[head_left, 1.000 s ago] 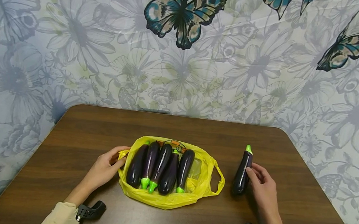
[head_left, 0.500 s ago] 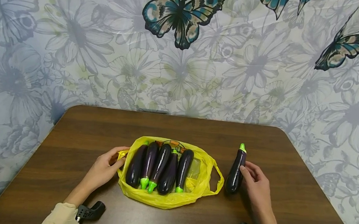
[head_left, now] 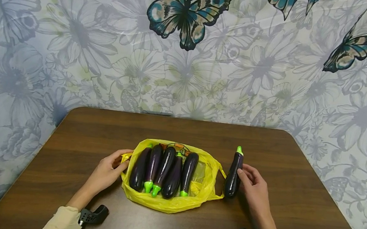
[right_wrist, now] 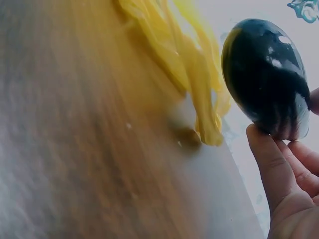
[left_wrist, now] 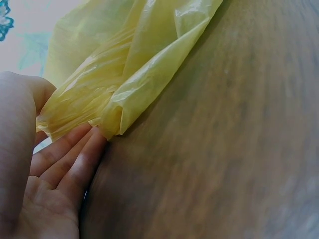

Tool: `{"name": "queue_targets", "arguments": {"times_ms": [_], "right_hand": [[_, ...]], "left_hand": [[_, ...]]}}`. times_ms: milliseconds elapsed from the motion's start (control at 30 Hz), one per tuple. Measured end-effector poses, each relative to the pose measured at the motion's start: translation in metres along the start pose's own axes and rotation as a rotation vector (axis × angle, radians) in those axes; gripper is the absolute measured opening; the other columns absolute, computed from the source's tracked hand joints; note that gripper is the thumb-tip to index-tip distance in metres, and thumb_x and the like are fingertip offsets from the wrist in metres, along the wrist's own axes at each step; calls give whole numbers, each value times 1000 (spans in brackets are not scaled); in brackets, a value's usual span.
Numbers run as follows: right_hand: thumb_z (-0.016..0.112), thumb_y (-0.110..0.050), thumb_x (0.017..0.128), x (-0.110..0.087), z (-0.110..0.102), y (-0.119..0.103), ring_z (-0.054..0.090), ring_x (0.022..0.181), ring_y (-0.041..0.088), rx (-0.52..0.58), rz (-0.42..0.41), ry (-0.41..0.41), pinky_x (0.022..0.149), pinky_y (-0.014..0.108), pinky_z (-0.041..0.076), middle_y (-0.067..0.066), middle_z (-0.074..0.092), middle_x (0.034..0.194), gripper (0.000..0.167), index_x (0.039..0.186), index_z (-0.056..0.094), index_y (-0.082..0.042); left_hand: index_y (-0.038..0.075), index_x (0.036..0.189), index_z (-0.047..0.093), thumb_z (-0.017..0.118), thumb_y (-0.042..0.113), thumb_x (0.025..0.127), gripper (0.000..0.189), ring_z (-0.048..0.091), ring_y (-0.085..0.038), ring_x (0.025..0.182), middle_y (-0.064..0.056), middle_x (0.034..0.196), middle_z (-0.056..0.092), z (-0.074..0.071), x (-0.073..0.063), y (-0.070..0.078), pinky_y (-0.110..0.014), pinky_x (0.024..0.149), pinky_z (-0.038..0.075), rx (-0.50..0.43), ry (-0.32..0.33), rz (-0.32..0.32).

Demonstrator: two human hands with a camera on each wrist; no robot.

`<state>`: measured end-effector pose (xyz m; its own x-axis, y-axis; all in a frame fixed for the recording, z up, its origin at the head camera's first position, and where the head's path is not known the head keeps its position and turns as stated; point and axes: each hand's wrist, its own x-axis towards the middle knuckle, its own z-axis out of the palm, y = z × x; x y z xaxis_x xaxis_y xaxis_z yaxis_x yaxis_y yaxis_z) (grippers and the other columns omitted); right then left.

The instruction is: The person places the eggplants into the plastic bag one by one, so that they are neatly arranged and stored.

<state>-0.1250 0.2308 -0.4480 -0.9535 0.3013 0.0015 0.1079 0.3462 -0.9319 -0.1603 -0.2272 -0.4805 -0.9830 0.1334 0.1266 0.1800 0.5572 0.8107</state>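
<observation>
Several dark purple eggplants with bright green caps lie side by side in a yellow plastic bag that spreads open on the table. At the bag's left edge, my left hand pinches the gathered yellow plastic; the left wrist view shows the bunched bag between thumb and fingers. My right hand holds one more eggplant between thumb and fingers, green cap pointing away, at the bag's right handle. In the right wrist view the held eggplant appears above the table, its rounded end towards the camera.
The brown wooden table has rounded far corners and stands against a wall with flowers and butterflies on it. An orange and dark item lies at the back inside the bag. The bag's handle loop sticks out right.
My right hand has carried the eggplant leftwards, up to the bag's right handle. The left hand and the bag have stayed in place.
</observation>
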Motion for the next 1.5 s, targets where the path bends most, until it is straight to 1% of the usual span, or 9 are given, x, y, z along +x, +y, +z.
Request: {"name": "queue_targets", "arguments": {"times_ms": [200, 333, 533, 633, 867, 1133, 1300, 1500], "right_hand": [[61, -38, 104, -2, 5, -3, 66, 92, 2, 27, 4, -29, 74, 20, 58, 14, 65, 127, 48, 142, 56, -8], [61, -39, 104, -4, 10, -5, 66, 93, 3, 25, 10, -48, 77, 20, 59, 17, 63, 131, 49, 142, 55, -9], [63, -39, 103, -5, 17, -7, 67, 92, 6, 12, 3, -68, 75, 22, 59, 18, 64, 131, 48, 141, 56, -11], [63, -39, 103, -6, 20, -10, 67, 91, 7, 7, -7, -73, 75, 23, 59, 17, 65, 130, 47, 141, 57, -11], [63, -41, 103, -8, 26, -17, 66, 95, 9, 5, -4, -108, 78, 21, 60, 16, 64, 131, 49, 142, 56, -13], [63, -40, 103, -11, 31, -21, 68, 99, 14, -12, -5, -120, 82, 27, 62, 14, 64, 131, 47, 142, 55, -15], [63, -38, 103, -12, 38, -26, 69, 104, 18, -24, -39, -145, 84, 28, 62, 15, 65, 131, 46, 141, 55, -14], [66, -36, 102, -13, 46, -29, 71, 99, 16, -92, -121, -137, 75, 22, 58, 13, 68, 127, 43, 138, 59, -14]], "left_hand": [[13, 144, 57, 61, 15, 104, 40, 63, -39, 124, -18, 140, 63, -1, -1, 2, -55, 101, 54, -10, 0, 1], [14, 144, 57, 61, 15, 104, 40, 63, -38, 125, -17, 140, 63, -2, -2, 4, -55, 102, 53, -13, 3, 1], [14, 144, 57, 61, 16, 104, 40, 62, -39, 127, -17, 142, 62, -2, -1, 4, -57, 104, 51, -17, 2, -9], [14, 144, 57, 61, 16, 104, 40, 62, -39, 126, -18, 141, 62, -2, -2, 4, -56, 103, 52, -14, 2, -9], [14, 144, 57, 61, 16, 104, 40, 63, -38, 125, -17, 140, 63, -3, 0, 4, -55, 102, 53, -17, 4, -6], [14, 144, 57, 61, 18, 104, 40, 63, -37, 124, -17, 140, 63, -3, 1, 3, -55, 103, 53, -12, -5, -3], [15, 144, 57, 62, 17, 104, 40, 64, -36, 123, -16, 139, 63, -1, 1, 2, -54, 101, 54, -10, -6, -14], [14, 144, 57, 61, 18, 105, 40, 63, -39, 126, -18, 141, 62, -2, 0, 1, -56, 103, 52, -7, -5, -10]]}}
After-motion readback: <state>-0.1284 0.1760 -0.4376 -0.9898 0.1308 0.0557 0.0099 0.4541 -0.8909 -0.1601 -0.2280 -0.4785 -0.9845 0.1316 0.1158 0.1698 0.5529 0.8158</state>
